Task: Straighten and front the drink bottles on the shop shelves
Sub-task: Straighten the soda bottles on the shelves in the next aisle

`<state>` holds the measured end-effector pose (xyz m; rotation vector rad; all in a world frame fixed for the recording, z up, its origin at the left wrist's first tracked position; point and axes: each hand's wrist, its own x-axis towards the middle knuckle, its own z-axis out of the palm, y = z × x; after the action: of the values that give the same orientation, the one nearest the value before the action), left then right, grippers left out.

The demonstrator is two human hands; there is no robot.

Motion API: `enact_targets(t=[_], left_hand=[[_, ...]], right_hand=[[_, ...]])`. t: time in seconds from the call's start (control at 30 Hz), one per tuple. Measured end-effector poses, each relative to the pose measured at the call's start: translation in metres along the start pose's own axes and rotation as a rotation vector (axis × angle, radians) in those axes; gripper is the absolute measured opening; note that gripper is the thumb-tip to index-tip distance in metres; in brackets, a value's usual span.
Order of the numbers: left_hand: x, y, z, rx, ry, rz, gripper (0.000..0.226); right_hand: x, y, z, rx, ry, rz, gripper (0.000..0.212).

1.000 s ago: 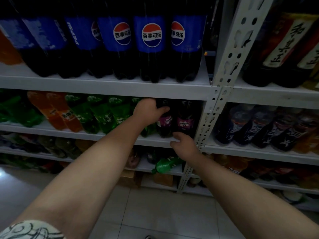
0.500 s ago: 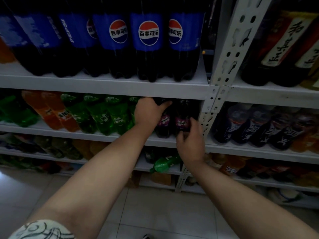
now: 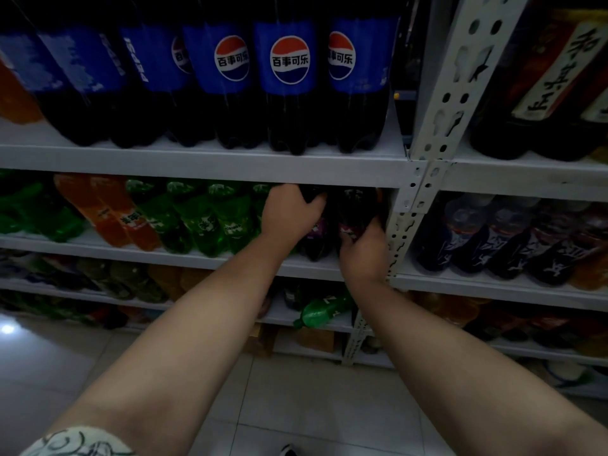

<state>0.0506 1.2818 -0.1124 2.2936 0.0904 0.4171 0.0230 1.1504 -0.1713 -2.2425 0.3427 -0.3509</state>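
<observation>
A single wide-angle view from the person's head faces forward and slightly down at the shelves [image 3: 204, 166]. It is close enough that the left hand [image 3: 289, 212] and right hand [image 3: 362, 251] reach the dark bottles [image 3: 353, 212] at mid-frame. A post [image 3: 460, 77] stands right of centre, and floor [image 3: 296, 390] fills the bottom edge.

**Hidden, cropped, unreadable**

Cola bottles [image 3: 289, 93] on the top shelf lose their caps to the frame's top edge. Left hand [image 3: 289, 212] hides the neck of the left dark bottle [image 3: 317, 238]. Right hand [image 3: 362, 251] hides the lower label of the right dark bottle [image 3: 353, 209]. Lowest-shelf bottles [image 3: 115, 281] are too dim and blurred to identify.
</observation>
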Motion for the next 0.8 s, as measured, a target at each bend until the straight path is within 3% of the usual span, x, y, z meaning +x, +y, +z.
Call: enact_targets(t=[0.1,0.2,0.4,0.7,0.8], left_hand=[[-0.002,0.000,0.006,0.037,0.108,0.001,0.042],[0.001,-0.001,0.009,0.063,0.114,-0.015,0.044],[0.007,-0.003,0.003,0.086,0.015,-0.034,0.043],[0.014,-0.008,-0.009,0.006,-0.226,-0.056,0.033],[0.012,-0.009,-0.008,-0.017,-0.167,-0.051,0.033]], right_hand=[[-0.002,0.002,0.003,0.010,0.032,0.022,0.050],[-0.004,0.002,0.005,-0.020,0.069,0.043,0.048],[-0.007,0.008,0.010,-0.029,-0.002,0.043,0.071],[-0.014,0.013,0.007,-0.029,0.031,0.014,0.062],[-0.019,0.013,0.010,-0.025,0.053,0.053,0.061]])
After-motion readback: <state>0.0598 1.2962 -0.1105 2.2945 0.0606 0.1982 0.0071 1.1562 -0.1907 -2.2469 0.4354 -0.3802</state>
